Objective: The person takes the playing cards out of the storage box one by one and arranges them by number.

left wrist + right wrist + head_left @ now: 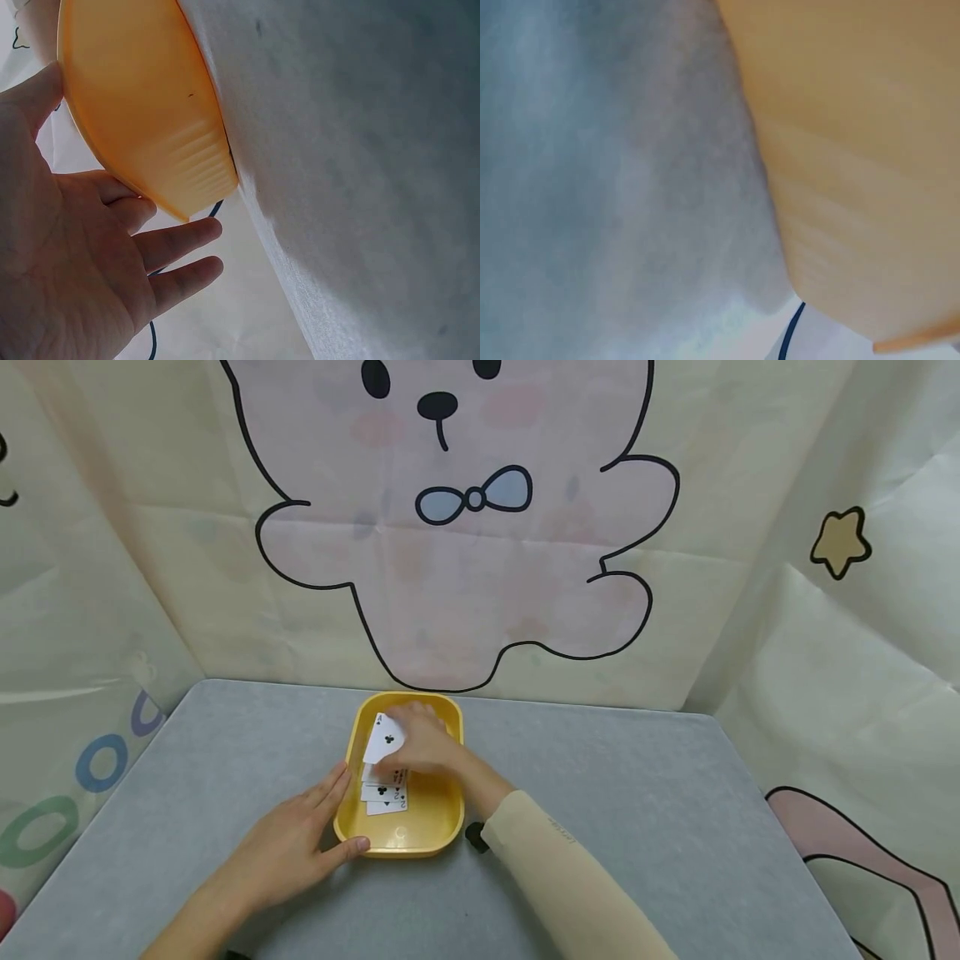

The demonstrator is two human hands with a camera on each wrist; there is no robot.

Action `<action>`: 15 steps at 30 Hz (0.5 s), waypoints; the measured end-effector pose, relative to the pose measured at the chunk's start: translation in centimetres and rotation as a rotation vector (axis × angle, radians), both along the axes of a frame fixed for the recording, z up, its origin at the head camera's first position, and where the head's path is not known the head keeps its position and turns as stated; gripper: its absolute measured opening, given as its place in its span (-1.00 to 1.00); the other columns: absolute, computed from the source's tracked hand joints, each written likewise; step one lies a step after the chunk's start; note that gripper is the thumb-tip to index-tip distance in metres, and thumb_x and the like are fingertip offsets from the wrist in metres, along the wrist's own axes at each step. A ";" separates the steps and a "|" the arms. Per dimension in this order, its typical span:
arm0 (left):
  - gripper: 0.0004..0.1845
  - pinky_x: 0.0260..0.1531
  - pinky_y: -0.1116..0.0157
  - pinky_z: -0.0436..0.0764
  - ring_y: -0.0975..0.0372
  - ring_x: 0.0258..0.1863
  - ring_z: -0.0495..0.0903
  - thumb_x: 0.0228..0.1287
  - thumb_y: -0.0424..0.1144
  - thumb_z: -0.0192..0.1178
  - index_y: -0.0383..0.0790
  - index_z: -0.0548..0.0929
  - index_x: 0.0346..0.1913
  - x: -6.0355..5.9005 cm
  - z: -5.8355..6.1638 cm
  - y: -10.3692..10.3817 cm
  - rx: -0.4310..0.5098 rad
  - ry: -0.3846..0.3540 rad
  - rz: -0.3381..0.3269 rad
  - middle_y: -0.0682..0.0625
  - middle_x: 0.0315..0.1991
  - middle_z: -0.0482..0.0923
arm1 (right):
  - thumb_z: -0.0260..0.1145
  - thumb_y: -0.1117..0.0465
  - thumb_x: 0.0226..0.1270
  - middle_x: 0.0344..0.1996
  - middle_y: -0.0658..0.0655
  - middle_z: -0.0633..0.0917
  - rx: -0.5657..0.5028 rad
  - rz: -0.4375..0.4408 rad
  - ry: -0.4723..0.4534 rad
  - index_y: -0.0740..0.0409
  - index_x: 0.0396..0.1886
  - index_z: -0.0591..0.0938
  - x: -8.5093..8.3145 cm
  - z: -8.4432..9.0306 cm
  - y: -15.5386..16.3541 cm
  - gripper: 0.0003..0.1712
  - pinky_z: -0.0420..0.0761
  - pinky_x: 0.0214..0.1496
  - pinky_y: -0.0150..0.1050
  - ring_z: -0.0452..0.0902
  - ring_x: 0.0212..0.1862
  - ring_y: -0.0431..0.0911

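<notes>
A yellow plastic tray stands on the table with playing cards overlapping in a column along its left side. My right hand is over the far part of the tray and pinches an ace of clubs, held face up above the other cards. Against the tray's left side rests my left hand, thumb and fingertips at the rim. In the left wrist view, the last two fingers of that hand stretch out straight, off the tray wall. The right wrist view shows only the tray's outer wall, not the hand.
A grey cloth-covered table lies under the tray. Behind it hangs a pale backdrop with a cartoon animal, and printed sheets flank both sides. A small black object sits beside the right sleeve.
</notes>
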State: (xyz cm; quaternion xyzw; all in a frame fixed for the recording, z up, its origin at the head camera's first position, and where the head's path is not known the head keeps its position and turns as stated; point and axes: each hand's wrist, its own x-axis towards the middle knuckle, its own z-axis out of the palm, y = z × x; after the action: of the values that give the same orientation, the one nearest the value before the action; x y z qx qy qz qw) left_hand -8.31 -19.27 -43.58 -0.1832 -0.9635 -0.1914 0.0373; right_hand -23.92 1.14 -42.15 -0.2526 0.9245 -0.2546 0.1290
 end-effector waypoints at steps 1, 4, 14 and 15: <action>0.04 0.21 -0.19 0.55 -0.19 0.34 0.52 0.37 0.39 0.21 -0.32 0.26 0.61 0.0 0.0 0.0 0.000 0.001 -0.001 -0.20 0.60 0.23 | 0.64 -0.16 0.05 0.42 0.05 0.46 -0.006 0.004 0.003 -0.05 0.59 0.40 0.0 0.1 0.1 0.10 0.31 0.48 -0.02 0.28 0.39 -0.03; 0.03 0.21 -0.18 0.55 -0.19 0.34 0.53 0.38 0.39 0.21 -0.33 0.27 0.60 0.0 -0.1 0.0 0.000 0.012 -0.005 -0.20 0.60 0.24 | 0.62 -0.16 0.07 0.48 0.05 0.43 -0.023 0.012 0.008 -0.05 0.59 0.40 -0.1 0.5 0.5 0.08 0.29 0.51 -0.05 0.25 0.44 -0.03; 0.02 0.21 -0.20 0.54 -0.21 0.34 0.52 0.38 0.37 0.23 -0.36 0.29 0.59 -0.1 -0.1 0.1 -0.012 0.013 -0.008 -0.22 0.59 0.24 | 0.64 -0.12 0.05 0.42 0.08 0.44 -0.084 0.006 0.008 -0.02 0.53 0.48 0.1 2.4 2.3 0.02 0.47 0.27 -0.14 0.30 0.32 -0.03; 0.03 0.22 -0.20 0.54 -0.21 0.35 0.51 0.38 0.38 0.22 -0.36 0.29 0.59 -0.1 -0.1 0.1 -0.011 0.012 -0.007 -0.21 0.60 0.23 | 0.65 -0.11 0.04 0.41 0.09 0.45 -0.091 0.011 0.015 0.00 0.53 0.48 0.0 2.5 2.5 0.02 0.47 0.27 -0.14 0.31 0.31 -0.03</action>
State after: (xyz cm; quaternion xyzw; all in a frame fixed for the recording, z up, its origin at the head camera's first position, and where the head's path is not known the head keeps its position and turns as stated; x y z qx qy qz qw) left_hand -8.38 -19.18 -43.68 -0.1877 -0.9637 -0.1851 0.0415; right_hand -23.89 3.63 -39.61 -0.2651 0.9116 -0.2937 0.1117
